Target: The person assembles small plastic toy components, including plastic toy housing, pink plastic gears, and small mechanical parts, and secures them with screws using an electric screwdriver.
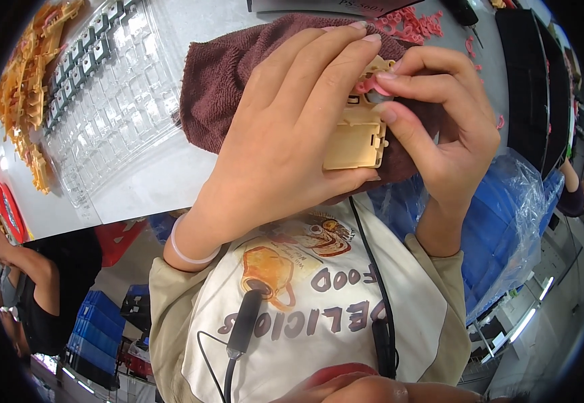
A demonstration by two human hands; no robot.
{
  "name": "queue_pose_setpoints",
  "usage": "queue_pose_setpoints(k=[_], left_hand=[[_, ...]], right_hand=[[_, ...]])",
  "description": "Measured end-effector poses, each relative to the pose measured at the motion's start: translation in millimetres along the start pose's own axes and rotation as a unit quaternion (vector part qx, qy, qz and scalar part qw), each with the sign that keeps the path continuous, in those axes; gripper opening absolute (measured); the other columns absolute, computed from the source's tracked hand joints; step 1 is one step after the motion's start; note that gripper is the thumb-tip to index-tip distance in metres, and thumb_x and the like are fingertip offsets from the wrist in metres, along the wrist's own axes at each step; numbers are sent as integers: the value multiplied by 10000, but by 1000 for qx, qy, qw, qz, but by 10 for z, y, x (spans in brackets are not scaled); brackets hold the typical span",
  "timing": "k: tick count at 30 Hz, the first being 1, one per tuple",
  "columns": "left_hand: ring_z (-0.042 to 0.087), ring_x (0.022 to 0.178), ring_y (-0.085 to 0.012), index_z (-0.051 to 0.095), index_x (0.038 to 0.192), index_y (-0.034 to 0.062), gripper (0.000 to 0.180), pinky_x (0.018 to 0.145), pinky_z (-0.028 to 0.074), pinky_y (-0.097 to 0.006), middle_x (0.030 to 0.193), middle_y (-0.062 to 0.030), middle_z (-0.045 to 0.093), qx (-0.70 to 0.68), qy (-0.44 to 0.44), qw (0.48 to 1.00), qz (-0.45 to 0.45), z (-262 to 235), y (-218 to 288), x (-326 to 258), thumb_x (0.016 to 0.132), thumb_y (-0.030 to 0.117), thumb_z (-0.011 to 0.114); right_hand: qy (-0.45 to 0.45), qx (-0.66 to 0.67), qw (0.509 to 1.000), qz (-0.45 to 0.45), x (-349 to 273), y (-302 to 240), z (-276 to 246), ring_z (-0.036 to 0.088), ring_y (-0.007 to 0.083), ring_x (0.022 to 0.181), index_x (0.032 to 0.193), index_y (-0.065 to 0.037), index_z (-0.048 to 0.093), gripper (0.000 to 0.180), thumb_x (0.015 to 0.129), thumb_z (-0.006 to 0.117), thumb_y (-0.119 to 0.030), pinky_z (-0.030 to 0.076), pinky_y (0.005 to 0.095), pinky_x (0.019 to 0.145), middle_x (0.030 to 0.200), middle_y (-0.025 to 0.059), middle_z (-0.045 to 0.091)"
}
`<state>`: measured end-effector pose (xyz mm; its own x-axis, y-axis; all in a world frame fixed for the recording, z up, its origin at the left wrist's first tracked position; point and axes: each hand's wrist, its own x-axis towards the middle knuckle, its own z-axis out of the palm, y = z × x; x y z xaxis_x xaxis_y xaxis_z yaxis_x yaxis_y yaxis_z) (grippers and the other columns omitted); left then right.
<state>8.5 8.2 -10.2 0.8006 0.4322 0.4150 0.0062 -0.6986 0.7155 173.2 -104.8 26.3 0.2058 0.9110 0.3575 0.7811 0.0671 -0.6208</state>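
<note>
The person's left hand (285,134) lies across a yellow plastic case (356,146), with its long fingers reaching over the far side and the thumb bent along the near edge. That wide, partly closed hold seems meant to keep the case from twisting while leaving its right-hand part open to view. The right hand (450,127) comes in from the other side, index finger and thumb brought almost together around a small pink piece (373,85) at the upper part of the case; a fingertip grip like this probably suits so slight a piece. How firmly it is pinched cannot be told. The case sits above a brown cloth (213,91) spread on the worktop (141,185), perhaps to cushion it and stop it sliding. More pink pieces (418,25) are heaped just beyond the cloth, likely placed there for easy reach by the right hand. Left of the cloth, a clear tray (121,124) carries dark pieces (94,59) in rows, its compartments apparently keeping them apart, and yellow-orange parts (29,94) are piled along its outer side.
</note>
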Motion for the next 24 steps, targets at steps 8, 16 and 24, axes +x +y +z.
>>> queue_pose_setpoints(k=[8,16,24], left_hand=[[501,1299,-350,499,1404,42,899,1092,393,-446,1426,-139,530,-7,9,1000,4,18,-23,2,610,240,873],[496,1301,-347,501,1408,54,916,1092,393,-442,1426,-132,528,-10,11,1000,6,6,-30,-5,591,240,871],[475,1294,-351,466,1414,63,973,1063,409,-452,1414,-127,495,-11,5,1000,4,2,-21,-35,542,198,875]], right_hand=[[35,-70,994,-76,52,-105,78,655,213,841,857,4,676,214,693,775,98,489,285,729,939,126,718],[-37,59,992,101,49,-235,-15,598,118,821,1055,42,691,313,752,710,122,456,219,686,985,89,622],[-45,373,913,158,16,-37,-13,620,155,864,1013,80,682,159,860,645,99,509,240,757,1014,145,601]])
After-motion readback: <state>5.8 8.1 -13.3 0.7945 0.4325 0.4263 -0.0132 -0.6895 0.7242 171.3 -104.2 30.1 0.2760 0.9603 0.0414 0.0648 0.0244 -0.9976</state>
